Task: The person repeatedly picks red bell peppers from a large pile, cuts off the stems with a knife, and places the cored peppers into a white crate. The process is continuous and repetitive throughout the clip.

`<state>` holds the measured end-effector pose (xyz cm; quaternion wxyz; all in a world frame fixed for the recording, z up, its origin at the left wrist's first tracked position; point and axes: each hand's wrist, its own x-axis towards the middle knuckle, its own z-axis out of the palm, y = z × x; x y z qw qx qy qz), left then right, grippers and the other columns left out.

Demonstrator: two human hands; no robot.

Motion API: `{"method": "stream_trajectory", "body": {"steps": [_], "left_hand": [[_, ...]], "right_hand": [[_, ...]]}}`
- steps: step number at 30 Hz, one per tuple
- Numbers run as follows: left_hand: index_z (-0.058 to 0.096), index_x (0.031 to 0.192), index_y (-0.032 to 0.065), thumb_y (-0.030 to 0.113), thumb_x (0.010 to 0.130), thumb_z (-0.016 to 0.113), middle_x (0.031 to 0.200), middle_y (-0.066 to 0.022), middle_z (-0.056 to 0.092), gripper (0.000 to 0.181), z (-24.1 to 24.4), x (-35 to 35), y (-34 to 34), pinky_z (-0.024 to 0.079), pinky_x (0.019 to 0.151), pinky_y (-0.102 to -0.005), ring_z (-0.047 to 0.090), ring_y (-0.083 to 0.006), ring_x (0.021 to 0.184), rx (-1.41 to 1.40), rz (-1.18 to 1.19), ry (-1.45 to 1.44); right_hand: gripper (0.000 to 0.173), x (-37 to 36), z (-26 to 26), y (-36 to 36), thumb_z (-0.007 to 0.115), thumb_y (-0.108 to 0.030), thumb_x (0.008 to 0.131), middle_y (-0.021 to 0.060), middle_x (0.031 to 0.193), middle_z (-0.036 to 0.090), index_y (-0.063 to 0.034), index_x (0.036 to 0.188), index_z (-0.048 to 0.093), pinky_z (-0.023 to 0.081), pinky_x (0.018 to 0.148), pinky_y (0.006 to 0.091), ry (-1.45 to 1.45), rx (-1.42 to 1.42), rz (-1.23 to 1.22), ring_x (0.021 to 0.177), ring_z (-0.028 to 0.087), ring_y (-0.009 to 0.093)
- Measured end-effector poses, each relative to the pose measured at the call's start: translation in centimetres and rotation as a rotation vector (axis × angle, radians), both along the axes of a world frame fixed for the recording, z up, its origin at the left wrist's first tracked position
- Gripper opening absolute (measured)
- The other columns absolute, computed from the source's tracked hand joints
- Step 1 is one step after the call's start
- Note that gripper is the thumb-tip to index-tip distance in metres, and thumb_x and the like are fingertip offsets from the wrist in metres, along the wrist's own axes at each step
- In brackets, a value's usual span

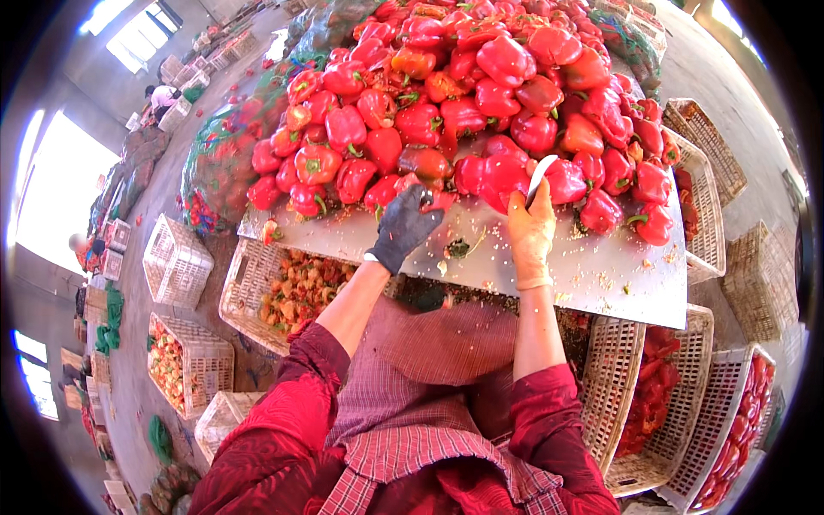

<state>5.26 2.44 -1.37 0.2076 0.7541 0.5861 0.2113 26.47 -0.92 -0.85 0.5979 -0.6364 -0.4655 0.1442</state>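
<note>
My right hand [533, 232], in a yellow-orange glove, grips a knife with a pale curved blade [544, 170] that points up and away. Just left of that blade lies a large red bell pepper [502, 177], close to the gloved fingers. My left hand [407, 225] wears a dark grey glove and is curled at the near edge of the pepper heap [418, 122]. Reddish patches show at its fingertips; whether they are pepper flesh held there is unclear. Between the hands, a green pepper core [457, 248] and scattered seeds lie on the metal tabletop [579, 283].
Below the table's left edge, a plastic crate [241, 283] holds pepper cores. Crates with red pepper pieces [650, 386] and red peppers [740, 431] stand at right. A mesh sack of peppers [219, 161] leans at left. Other people [164, 96] are far off.
</note>
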Motion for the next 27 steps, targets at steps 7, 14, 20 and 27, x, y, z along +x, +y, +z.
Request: {"method": "stream_trajectory", "body": {"steps": [7,14,20,27], "left_hand": [[0.057,0.089,0.0052,0.024,0.072,0.074,0.088,-0.0107,0.064,0.03,-1.7,2.8,-0.6,0.051,0.074,-0.037,0.063,-0.0271,0.08,0.277,-0.085,-0.362],[0.055,0.117,0.0059,0.018,0.078,0.068,0.108,-0.0134,0.061,0.043,6.1,21.6,-11.2,0.047,0.088,-0.0347,0.059,-0.0257,0.102,-0.071,-0.795,-0.932],[0.052,0.123,0.0066,0.027,0.08,0.064,0.126,-0.0167,0.052,0.049,5.4,17.5,-11.2,0.038,0.101,-0.04,0.048,-0.0328,0.118,-0.004,-0.881,-0.615],[0.059,0.107,0.0001,0.049,0.074,0.064,0.106,-0.0227,0.061,0.059,1.6,-4.7,3.7,0.047,0.082,-0.0428,0.06,-0.0333,0.097,0.212,0.256,0.273]], "right_hand": [[0.043,0.9,-2.1,0.1,0.056,-0.011,0.081,0.0014,0.071,0.057,-0.0129,0.124,0.051,0.042,0.047,0.0278,0.306,-0.093,0.07,0.051,0.05,0.012],[0.037,10.9,6.9,-12.9,0.058,-0.014,0.084,0.0014,0.078,0.058,-0.0096,0.121,0.054,0.035,0.043,0.0206,0.244,0.044,-0.258,0.051,0.043,0.005],[0.038,27.5,2.0,-28.5,0.06,-0.027,0.087,-0.0019,0.066,0.053,-0.0021,0.115,0.056,0.029,0.037,0.0216,0.15,-0.335,-0.628,0.044,0.038,0.005],[0.028,24.2,0.9,-20.3,0.053,-0.016,0.09,0.0095,0.082,0.061,0.004,0.109,0.055,0.044,0.05,0.022,1.455,0.313,0.536,0.062,0.056,0.011]]}}
